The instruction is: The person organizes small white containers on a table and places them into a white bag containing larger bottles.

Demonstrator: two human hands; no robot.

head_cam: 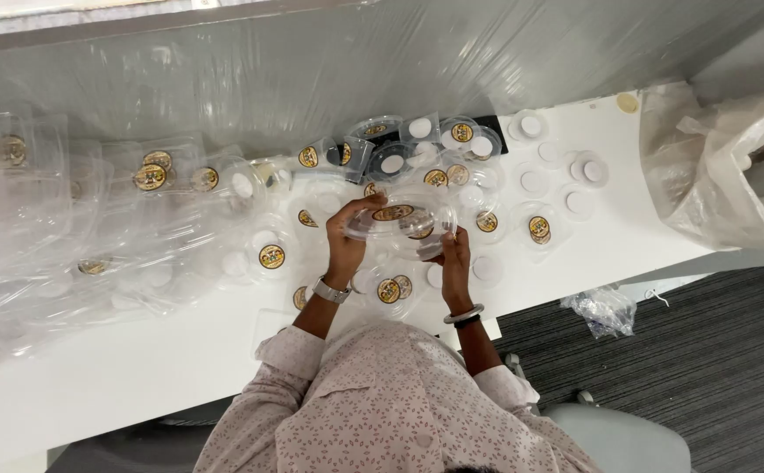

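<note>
Much here is hard to read: the clear plastic containers (250,245) spread over the white table (137,368) blend into one another and into the glossy plastic sheet (312,70) at the far side, so their edges and exact number cannot be told; at the far left they blur into a pale heap cut off by the frame. What can be counted are the round gold-and-dark stickers (271,257) on them, roughly two dozen in view, and about a dozen plain white discs (531,127) clustered toward the far right. In the middle, one clear round container (399,223) with a gold sticker is held up above the table between both hands. The left hand (347,241) clasps its left rim with fingers curled over the edge; the right hand (452,254) grips the right underside, its fingers partly hidden by the plastic. A watch sits on the left wrist, a bangle on the right. One large crumpled clear bag (714,166) lies at the right, cut off, and one small crumpled bag (605,308) lies on the dark carpet.
</note>
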